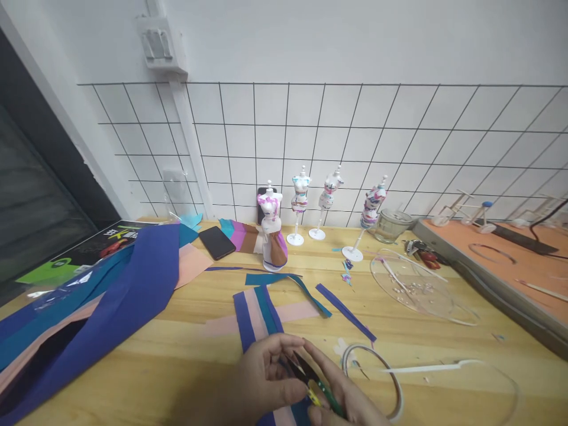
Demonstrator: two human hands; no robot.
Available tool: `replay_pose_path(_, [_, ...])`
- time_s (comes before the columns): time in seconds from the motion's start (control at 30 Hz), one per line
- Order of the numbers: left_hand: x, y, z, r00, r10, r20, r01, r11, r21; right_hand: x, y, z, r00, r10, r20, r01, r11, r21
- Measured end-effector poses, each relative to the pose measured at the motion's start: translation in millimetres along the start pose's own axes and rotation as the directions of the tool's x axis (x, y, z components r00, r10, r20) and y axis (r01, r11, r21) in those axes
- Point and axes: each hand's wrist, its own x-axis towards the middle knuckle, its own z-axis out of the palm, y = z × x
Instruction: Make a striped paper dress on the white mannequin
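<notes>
At the front edge of the view, my left hand point(261, 376) is closed, its fingers curled in close to the blades. Whatever it may hold is hidden behind the fingers. My right hand point(348, 399) grips small scissors point(327, 395) with green and yellow handles, and their dark blades point up and left toward my left hand. Under both hands lies a band of blue, pink and teal strips point(256, 310), a sheet material that could be cloth or paper. A pale pink strip point(302, 310) crosses behind it. A roll of tape point(394, 384) rests beside my right hand.
Several small white dress forms point(269, 222) stand along the back; the front one wears a brown and purple skirt. Large blue and teal sheets point(155, 266) lie left, near a phone point(216, 242). On the right are a glass jar point(390, 225) and an orange-topped board point(510, 254).
</notes>
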Motion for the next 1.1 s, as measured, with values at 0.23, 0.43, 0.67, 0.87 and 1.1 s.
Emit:
replay_pose_path(0.23, [-3, 6, 1, 0.997, 0.064, -0.041, -0.066, 0.997, -0.033, -5, 7, -5, 0.998, 0.055, 0.022, -0.052, 0.991, -0.126])
replay_pose_path(0.43, [-3, 2, 0, 0.984, 0.122, -0.133, -0.134, 0.987, -0.088, 0, -6, -1, 0.996, 0.042, 0.079, -0.043, 0.999, 0.011])
replay_pose_path(0.67, [-9, 1, 3, 0.988, -0.030, 0.152, 0.057, 0.983, -0.177, 2, -29, 11, 0.984, 0.034, 0.175, -0.087, 0.950, 0.302])
replay_pose_path(0.87, [-5, 12, 14, 0.988, -0.036, 0.150, 0.047, 0.996, -0.075, -3, -35, 5, 0.998, 0.057, 0.040, -0.062, 0.989, 0.134])
replay_pose_path(1.1, [-5, 26, 19, 0.999, -0.047, 0.013, 0.046, 0.997, 0.064, -2, -33, 5, 0.992, 0.107, 0.059, -0.113, 0.989, 0.100])
